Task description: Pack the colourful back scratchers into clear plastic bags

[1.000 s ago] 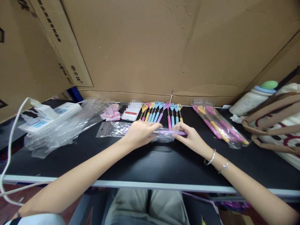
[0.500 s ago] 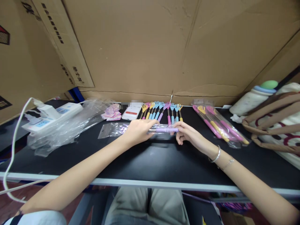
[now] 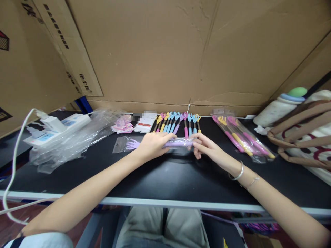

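Note:
A purple back scratcher [image 3: 178, 142] lies sideways inside a clear plastic bag [image 3: 119, 144], just above the black table. My left hand [image 3: 152, 146] is closed round the middle of the bagged scratcher. Its hand-shaped head [image 3: 132, 144] shows to the left of that hand, and the handle sticks out to the right. At the handle's right end, the fingers of my right hand [image 3: 203, 145] pinch the bag's end. Whether they also press on the handle itself is hard to see. Behind my hands, several loose back scratchers [image 3: 176, 121] in pink, yellow, blue and purple lie in a row.
Bagged pink and yellow back scratchers [image 3: 241, 137] lie to the right, near a bottle [image 3: 276, 108] and a cloth bag [image 3: 305, 137]. Leftward are a phone [image 3: 145, 123], pink packets [image 3: 122, 123], clear bags [image 3: 74, 141] and a power strip [image 3: 58, 129]. Cardboard [image 3: 155, 58] walls the back.
Inside the bag the back scratcher has slid left, so its purple head now shows near the bag's left end. The bag has shifted slightly right. Both hands keep nearly the same place.

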`<state>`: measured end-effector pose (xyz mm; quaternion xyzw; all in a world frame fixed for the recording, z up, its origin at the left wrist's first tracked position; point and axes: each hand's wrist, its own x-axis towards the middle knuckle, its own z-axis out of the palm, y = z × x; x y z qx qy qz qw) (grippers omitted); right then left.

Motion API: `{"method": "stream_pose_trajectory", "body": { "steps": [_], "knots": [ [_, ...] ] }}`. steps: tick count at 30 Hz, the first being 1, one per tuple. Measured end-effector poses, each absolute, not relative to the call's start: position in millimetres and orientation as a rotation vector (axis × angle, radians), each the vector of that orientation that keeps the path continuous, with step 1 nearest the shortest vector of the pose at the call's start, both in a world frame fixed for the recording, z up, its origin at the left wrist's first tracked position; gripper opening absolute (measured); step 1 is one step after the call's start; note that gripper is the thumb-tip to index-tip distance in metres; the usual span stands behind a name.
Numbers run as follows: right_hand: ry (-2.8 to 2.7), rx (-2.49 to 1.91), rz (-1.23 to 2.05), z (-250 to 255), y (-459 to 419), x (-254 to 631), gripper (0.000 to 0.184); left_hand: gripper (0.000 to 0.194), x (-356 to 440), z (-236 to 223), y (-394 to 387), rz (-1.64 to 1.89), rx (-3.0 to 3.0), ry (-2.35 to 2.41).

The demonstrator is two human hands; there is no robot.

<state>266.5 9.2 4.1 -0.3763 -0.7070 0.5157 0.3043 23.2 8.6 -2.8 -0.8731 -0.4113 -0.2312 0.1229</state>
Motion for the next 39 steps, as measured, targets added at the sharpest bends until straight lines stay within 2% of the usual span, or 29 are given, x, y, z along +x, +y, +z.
{"method": "stream_pose_trajectory", "body": {
  "steps": [6,15,23,39],
  "knots": [
    [-1.821,-1.027,1.391,5.7,8.5,267.5,0.029,0.029,21.1,1.0,9.1,-0.642,-2.534,-1.241],
    [-1.898,-0.980,1.506,-8.3,15.4,267.7,0.035,0.025,25.5,-6.6,8.8,-0.634,-2.606,-1.142],
    [-1.873,-1.050,1.276,-1.4,12.7,269.0,0.039,0.032,25.4,-8.3,10.4,-0.605,-2.632,-1.177],
    [-1.814,-1.091,1.181,2.9,10.8,264.6,0.038,0.031,26.4,-6.0,9.5,-0.548,-2.580,-1.234]
  ]
}}
